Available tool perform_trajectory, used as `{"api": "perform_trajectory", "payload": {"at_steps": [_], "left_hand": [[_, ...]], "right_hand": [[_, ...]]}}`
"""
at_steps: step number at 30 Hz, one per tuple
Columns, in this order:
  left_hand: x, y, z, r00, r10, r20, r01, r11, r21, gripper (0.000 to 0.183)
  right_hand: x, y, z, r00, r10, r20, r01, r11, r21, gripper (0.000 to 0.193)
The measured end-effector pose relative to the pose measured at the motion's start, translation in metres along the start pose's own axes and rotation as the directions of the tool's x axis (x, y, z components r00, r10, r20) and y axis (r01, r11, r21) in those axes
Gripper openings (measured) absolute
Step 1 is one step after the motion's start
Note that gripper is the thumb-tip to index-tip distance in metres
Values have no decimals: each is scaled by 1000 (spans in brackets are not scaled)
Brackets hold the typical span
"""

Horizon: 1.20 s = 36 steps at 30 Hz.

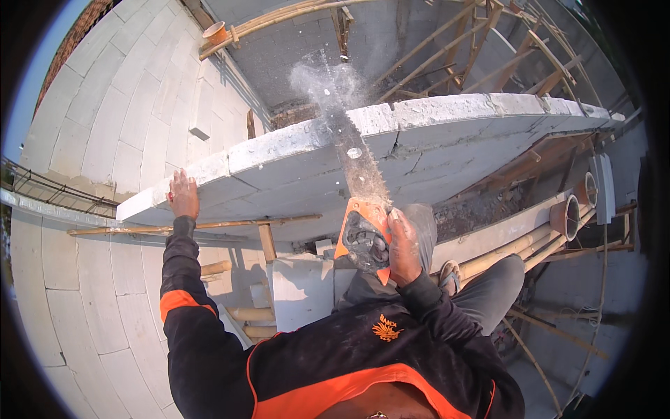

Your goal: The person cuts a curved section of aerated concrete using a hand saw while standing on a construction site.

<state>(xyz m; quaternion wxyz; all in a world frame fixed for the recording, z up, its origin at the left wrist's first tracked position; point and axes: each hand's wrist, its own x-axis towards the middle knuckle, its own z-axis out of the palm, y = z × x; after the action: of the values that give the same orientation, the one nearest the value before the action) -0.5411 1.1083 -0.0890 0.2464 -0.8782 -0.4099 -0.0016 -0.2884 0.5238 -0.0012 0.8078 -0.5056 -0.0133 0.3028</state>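
My right hand [405, 248] is wrapped round the orange and black handle of a hand saw [359, 164]. The saw's toothed blade reaches away from me across the top of a white block wall [279, 148], and a cloud of pale dust [328, 84] hangs round its far end. Dust hides how deep the blade sits in the block. To the left, my left hand [183, 194] rests on the wall's top edge with its fingers stretched out, holding nothing.
Bamboo poles [513, 248] run beside my legs at the right, with an orange bucket [564, 218] on them. Another bucket [215, 33] stands at the far left. Bamboo scaffolding [474, 42] rises behind the wall. A white block [301, 290] lies below me.
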Motion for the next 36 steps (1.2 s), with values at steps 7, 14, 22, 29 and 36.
{"api": "perform_trajectory", "payload": {"at_steps": [7, 14, 22, 29, 36], "left_hand": [[-8, 40, -43, 991, -130, 38, 135, 971, -196, 57], [-6, 29, -36, 995, -74, 62, 78, 995, -57, 58], [-3, 26, -23, 996, -78, 42, 81, 994, -76, 59], [-6, 40, -35, 994, -101, 47, 109, 969, -223, 59], [-14, 43, -57, 990, -132, 46, 138, 972, -190, 60]], "right_hand": [[6, -42, -13, 921, -233, -311, 287, 948, 140, 21], [13, 3, -16, 996, -51, -68, 54, 997, 47, 22], [10, -7, -12, 985, -39, -166, 59, 991, 116, 20], [12, 1, -14, 997, -62, -35, 62, 998, -21, 26], [10, -5, -10, 999, -52, 0, 52, 998, -44, 31]]}}
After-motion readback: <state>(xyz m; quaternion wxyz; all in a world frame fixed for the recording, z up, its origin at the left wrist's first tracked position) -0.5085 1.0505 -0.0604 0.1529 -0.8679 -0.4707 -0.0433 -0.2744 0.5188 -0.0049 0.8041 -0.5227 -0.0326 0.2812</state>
